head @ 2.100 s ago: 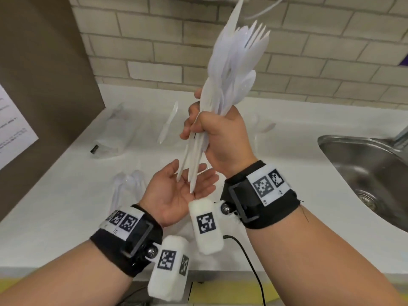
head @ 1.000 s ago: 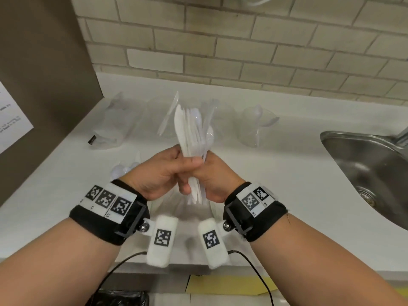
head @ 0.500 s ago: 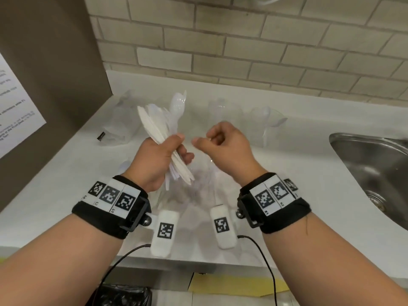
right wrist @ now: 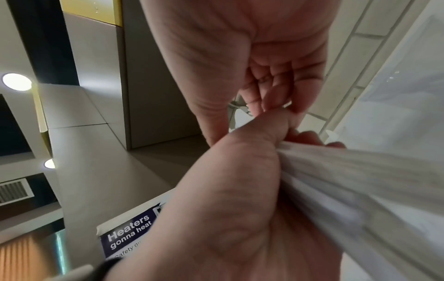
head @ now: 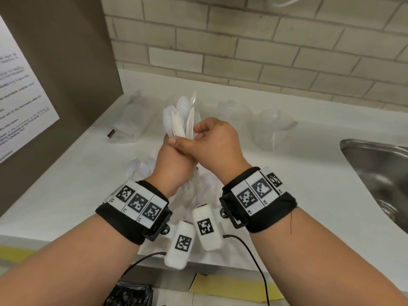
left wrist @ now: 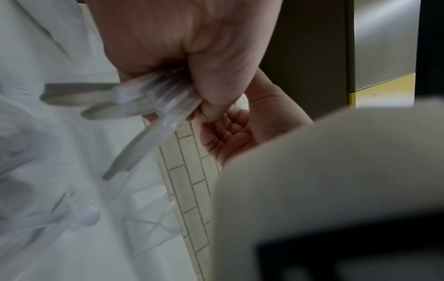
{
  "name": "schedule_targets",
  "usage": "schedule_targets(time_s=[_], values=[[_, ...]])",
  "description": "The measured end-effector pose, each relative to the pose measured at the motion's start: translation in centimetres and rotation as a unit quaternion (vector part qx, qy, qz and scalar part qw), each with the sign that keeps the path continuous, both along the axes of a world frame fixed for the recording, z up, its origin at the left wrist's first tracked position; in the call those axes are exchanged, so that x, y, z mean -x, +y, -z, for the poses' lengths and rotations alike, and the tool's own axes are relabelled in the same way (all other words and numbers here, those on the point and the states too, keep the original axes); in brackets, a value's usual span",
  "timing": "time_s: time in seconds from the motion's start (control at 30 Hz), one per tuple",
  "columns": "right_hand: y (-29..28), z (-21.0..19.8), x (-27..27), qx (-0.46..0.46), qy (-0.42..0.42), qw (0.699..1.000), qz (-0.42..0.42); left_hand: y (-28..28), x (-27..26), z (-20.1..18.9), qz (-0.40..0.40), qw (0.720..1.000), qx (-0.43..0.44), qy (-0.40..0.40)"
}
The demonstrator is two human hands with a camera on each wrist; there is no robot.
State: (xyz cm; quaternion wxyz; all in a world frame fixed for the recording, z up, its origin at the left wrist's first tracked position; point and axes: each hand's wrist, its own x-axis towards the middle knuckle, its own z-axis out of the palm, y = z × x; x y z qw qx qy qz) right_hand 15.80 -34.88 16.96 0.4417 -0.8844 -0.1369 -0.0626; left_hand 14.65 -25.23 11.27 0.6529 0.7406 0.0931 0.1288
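My left hand (head: pixel 174 164) grips a bundle of white plastic cutlery (head: pixel 180 120) by the handles, spoon bowls and knife blades fanning upward. In the left wrist view the handles (left wrist: pixel 153 98) stick out below the left hand's (left wrist: pixel 192 47) curled fingers. My right hand (head: pixel 220 142) sits against the bundle from the right, its thumb and fingers curled in a pinch on one piece at the edge of the bundle. The right wrist view shows the right hand's fingertips (right wrist: pixel 278 102) closed just above the left hand (right wrist: pixel 216 190) and the cutlery (right wrist: pixel 360 171).
Clear plastic cups (head: pixel 273 129) with a few utensils stand at the back of the white counter (head: pixel 287 184). A crumpled clear bag (head: pixel 132 122) lies back left, loose spoons (head: pixel 141 168) near left. A steel sink (head: pixel 379 173) is right, a brown panel with a notice (head: pixel 22 96) left.
The bundle passed from my right hand into my left. The right hand let go, drew apart, and has now come back against the bundle with a pinch.
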Motion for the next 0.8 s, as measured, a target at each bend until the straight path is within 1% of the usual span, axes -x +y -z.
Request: schedule_targets(time_s=[0.07, 0.17, 0.23, 0.3, 0.37, 0.5, 0.6, 0.67, 0.8], values=[[0.0, -0.2, 0.0, -0.005, 0.014, 1.000, -0.022, -0.2, 0.1, -0.3, 0.009, 1.000, 0.023, -0.018], [-0.2, -0.2, 0.1, -0.062, 0.051, 0.996, -0.051, -0.2, 0.6, -1.0, 0.050, 0.996, 0.065, -0.047], [-0.3, -0.1, 0.1, -0.096, 0.071, 0.991, -0.056, 0.1, 0.6, -0.8, 0.066, 0.993, 0.085, -0.039], [-0.4, 0.1, -0.1, -0.111, 0.073, 0.990, -0.050, 0.1, 0.4, -0.6, 0.067, 0.992, 0.106, -0.032], [-0.4, 0.2, -0.1, -0.104, 0.067, 0.991, -0.054, -0.1, 0.3, -0.5, 0.060, 0.991, 0.117, -0.020], [-0.1, 0.4, -0.2, -0.041, 0.045, 0.995, -0.077, -0.3, 0.3, -0.5, 0.055, 0.992, 0.110, -0.020], [-0.2, 0.0, -0.3, -0.066, 0.083, 0.988, -0.117, 0.1, 0.4, -0.4, 0.076, 0.989, 0.124, -0.036], [-0.2, -0.1, -0.2, -0.054, 0.100, 0.985, -0.129, 0.3, 0.6, -0.3, 0.085, 0.987, 0.128, -0.042], [0.1, 0.1, -0.3, -0.043, 0.107, 0.983, -0.142, 0.7, 0.8, -0.2, 0.115, 0.981, 0.151, -0.043]])
